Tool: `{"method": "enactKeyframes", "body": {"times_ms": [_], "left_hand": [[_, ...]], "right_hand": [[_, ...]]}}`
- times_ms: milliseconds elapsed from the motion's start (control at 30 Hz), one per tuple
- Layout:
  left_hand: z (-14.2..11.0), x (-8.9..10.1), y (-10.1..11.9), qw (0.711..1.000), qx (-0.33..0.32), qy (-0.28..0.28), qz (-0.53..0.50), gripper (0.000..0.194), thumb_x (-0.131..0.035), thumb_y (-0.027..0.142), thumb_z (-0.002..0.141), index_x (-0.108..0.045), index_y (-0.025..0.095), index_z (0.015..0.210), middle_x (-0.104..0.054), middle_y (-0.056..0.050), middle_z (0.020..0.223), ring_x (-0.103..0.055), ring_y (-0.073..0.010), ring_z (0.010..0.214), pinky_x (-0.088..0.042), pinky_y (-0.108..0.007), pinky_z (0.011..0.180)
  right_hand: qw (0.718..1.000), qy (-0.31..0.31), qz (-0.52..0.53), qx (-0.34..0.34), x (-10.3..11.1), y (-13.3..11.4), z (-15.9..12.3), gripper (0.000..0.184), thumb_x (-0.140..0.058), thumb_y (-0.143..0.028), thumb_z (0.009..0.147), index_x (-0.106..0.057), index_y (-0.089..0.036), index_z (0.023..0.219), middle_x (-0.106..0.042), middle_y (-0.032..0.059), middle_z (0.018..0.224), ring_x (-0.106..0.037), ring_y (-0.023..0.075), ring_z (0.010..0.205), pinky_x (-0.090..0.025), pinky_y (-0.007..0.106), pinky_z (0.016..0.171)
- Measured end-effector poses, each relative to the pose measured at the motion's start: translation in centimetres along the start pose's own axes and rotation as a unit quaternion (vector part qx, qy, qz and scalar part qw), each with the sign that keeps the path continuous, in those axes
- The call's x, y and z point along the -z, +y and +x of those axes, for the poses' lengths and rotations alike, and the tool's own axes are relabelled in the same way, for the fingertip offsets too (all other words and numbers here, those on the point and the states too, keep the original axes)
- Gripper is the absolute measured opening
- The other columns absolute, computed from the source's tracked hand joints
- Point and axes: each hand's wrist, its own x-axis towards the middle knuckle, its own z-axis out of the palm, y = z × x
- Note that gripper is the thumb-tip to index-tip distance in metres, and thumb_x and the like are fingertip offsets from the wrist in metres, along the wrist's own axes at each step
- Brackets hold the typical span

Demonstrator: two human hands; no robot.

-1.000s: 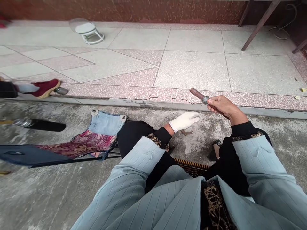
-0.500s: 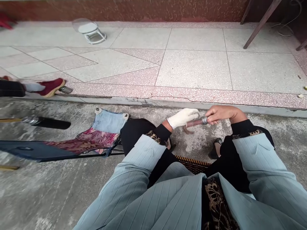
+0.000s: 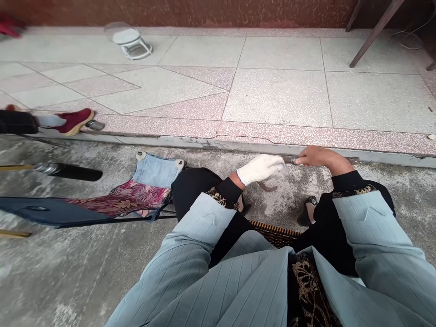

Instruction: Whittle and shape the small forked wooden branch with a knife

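Above the concrete ground [image 3: 204, 290], just before the step [image 3: 190, 142], the rod [image 3: 288, 160] lies roughly level, its near end pointing toward the left grip. The right grip [image 3: 316, 156], bare, is closed round the rod directly behind a coil [image 3: 293, 159] of grey wire, the thumb resting beside the turns. The left grip [image 3: 259, 169], in a white glove, has its fingers curled at the rod's tip; whether it pinches anything, or how tightly, cannot be told.

Handling. The rod is probably stiff and fairly light, since one hand bears it out in front of the body; its material, wood or rusted metal, cannot be made out. It is unlikely to be fragile. The coil is likely springy and smoother than the rod, so turns may slide along the shaft if pressed sideways, and a loose end could prick bare skin.

Hold. The shaft just behind the coil, where the right grip sits, appears the surest place, with the thumb able to pin the turns. The glove suits the left side to any work on the wire itself. Below it shows a curved piece [image 3: 269, 187], its support unclear.
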Motion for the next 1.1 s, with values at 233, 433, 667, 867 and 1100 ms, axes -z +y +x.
{"method": "enactKeyframes", "body": {"times_ms": [233, 433, 667, 867, 1100], "left_hand": [[-0.1, 0.5, 0.1, 0.995, 0.05, 0.069, -0.055, 0.027, -0.04, 0.03, 0.092, -0.064, 0.017, 0.094, -0.065, 0.0, 0.083, -0.057, -0.0141, 0.075, -0.039, -0.024, 0.069], [0.0, -1.1, 1.0, 1.0, 0.006, -0.017, 0.009, 0.03, -0.038, 0.036, 0.094, -0.063, 0.019, 0.096, -0.065, -0.001, 0.081, -0.058, -0.0156, 0.073, -0.037, -0.025, 0.065], [-0.5, -1.1, 0.9, 0.99, -0.008, -0.01, 0.138, 0.03, -0.039, 0.039, 0.094, -0.064, 0.022, 0.091, -0.065, -0.003, 0.078, -0.059, -0.0179, 0.072, -0.034, -0.026, 0.06], [-0.4, -1.4, 0.8, 0.999, -0.017, -0.039, -0.027, 0.027, -0.04, 0.034, 0.094, -0.063, 0.019, 0.091, -0.066, -0.003, 0.083, -0.058, -0.0144, 0.073, -0.039, -0.024, 0.066], [-0.3, -3.5, 1.4, 0.998, -0.03, -0.045, 0.009, 0.029, -0.038, 0.036, 0.095, -0.063, 0.02, 0.097, -0.065, -0.002, 0.082, -0.059, -0.0149, 0.073, -0.039, -0.023, 0.064]], "right_hand": [[0.927, -0.223, 0.181, 0.242, -0.3, -1.4, -3.0, 0.045, -0.063, -0.06, 0.074, -0.065, -0.015, 0.075, -0.059, -0.001, 0.064, -0.047, 0.009, 0.054, -0.038, 0.023, 0.055], [0.923, 0.168, 0.323, 0.126, -0.7, -0.5, -2.6, 0.047, -0.053, -0.062, 0.08, -0.059, -0.017, 0.073, -0.058, 0.0016, 0.066, -0.048, 0.0108, 0.054, -0.038, 0.024, 0.053], [0.997, 0.075, 0.019, -0.001, -1.8, -0.2, -1.0, 0.04, -0.058, -0.055, 0.079, -0.061, -0.018, 0.065, -0.061, 0.0042, 0.063, -0.054, 0.016, 0.059, -0.036, 0.028, 0.055], [0.943, -0.202, 0.137, 0.227, -2.0, -1.0, -3.2, 0.041, -0.061, -0.056, 0.079, -0.062, -0.017, 0.069, -0.057, -0.0006, 0.06, -0.048, 0.0107, 0.053, -0.037, 0.025, 0.053], [0.91, 0.204, 0.346, 0.097, -1.9, 0.3, -1.7, 0.047, -0.055, -0.062, 0.078, -0.061, -0.016, 0.076, -0.059, 0.0024, 0.067, -0.047, 0.0101, 0.051, -0.036, 0.024, 0.05]]}}
